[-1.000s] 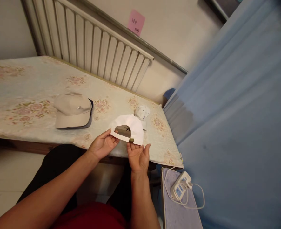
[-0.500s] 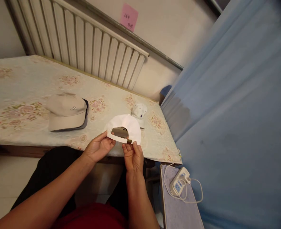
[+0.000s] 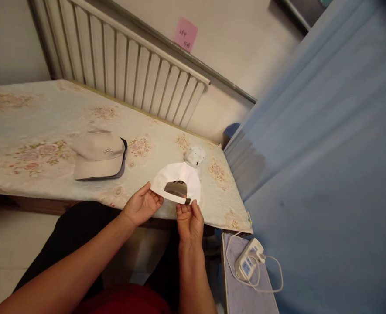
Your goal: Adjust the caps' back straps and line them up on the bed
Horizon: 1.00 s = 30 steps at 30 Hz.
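Note:
Between my hands I hold a white baseball cap (image 3: 165, 176), its back opening and strap facing me. My left hand (image 3: 144, 203) pinches the left end of its rim. With thumb and fingers, my right hand (image 3: 190, 220) grips the right end, near the dark strap buckle. Behind it on the bed, partly covered by the held cap, sits another white cap (image 3: 194, 156) with a small dark logo. Over to the left lies a beige cap (image 3: 97, 152) with a small striped mark, and a dark brim shows beneath it.
A floral cover (image 3: 147, 126) spreads over the bed, with a radiator (image 3: 130, 69) along the wall behind. To the right hangs a blue curtain (image 3: 310, 174). A power strip (image 3: 249, 259) with a white cable lies on a small side table (image 3: 245, 298).
The view has shifted slightly, so most things sit a little further right and lower. Both hands keep hold of the white cap, which now covers more of the cap behind it.

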Each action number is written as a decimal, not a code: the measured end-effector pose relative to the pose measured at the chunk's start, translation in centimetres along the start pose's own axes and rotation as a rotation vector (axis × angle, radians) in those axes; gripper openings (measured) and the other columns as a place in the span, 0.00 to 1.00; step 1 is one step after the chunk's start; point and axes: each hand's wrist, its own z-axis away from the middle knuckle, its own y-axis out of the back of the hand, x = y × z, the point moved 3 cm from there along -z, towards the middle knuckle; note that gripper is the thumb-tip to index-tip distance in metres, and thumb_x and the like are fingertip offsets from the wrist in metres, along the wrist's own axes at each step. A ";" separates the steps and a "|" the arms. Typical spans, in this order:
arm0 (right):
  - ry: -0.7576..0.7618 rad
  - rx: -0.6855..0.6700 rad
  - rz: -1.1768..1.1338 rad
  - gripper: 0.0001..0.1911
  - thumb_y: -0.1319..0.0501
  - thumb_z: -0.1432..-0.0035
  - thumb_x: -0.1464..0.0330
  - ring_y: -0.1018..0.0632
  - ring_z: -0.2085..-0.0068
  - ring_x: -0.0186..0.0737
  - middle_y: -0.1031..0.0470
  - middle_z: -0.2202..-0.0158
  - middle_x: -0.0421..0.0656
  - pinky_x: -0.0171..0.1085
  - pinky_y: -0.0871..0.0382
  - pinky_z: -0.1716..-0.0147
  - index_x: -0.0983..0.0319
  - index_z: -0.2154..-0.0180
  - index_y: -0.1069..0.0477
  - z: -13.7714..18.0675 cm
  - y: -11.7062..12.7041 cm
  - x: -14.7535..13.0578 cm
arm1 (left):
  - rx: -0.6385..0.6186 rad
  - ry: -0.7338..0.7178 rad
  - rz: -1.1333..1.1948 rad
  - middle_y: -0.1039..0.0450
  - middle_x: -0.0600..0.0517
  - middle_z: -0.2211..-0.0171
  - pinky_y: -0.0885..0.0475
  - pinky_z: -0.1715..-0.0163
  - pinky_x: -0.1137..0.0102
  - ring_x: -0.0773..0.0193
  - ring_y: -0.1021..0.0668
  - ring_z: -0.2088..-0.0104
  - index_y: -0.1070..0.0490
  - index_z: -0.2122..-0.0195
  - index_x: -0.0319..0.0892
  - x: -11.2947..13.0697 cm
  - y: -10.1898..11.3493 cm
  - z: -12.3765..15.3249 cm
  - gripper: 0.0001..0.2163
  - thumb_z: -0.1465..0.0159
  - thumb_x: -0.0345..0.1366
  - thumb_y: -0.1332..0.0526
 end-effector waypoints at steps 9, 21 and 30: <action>0.017 0.039 -0.028 0.06 0.40 0.41 0.69 0.19 0.65 0.34 0.18 0.67 0.41 0.37 0.26 0.62 0.61 0.62 0.26 -0.3 1.2 -0.7 | 0.060 0.042 -0.032 0.20 0.48 0.69 0.23 0.72 0.70 0.64 0.19 0.72 0.28 0.57 0.36 -0.7 -0.3 -0.6 0.08 0.33 0.27 0.46; 0.150 -0.350 0.245 0.22 0.31 0.51 0.64 0.23 0.51 0.41 0.23 0.52 0.48 0.43 0.33 0.47 0.63 0.53 0.28 1.2 -1.1 1.0 | 0.018 0.051 -0.128 0.19 0.48 0.65 0.24 0.69 0.72 0.64 0.19 0.68 0.27 0.58 0.38 -3.3 -0.1 0.4 0.08 0.35 0.25 0.43; 0.259 -0.084 0.327 0.10 0.31 0.54 0.68 0.25 0.65 0.33 0.28 0.70 0.36 0.35 0.28 0.60 0.62 0.72 0.32 0.7 -0.1 1.4 | 0.034 0.096 -0.123 0.20 0.45 0.64 0.22 0.65 0.69 0.61 0.18 0.65 0.27 0.55 0.36 -3.6 0.3 0.1 0.09 0.34 0.28 0.43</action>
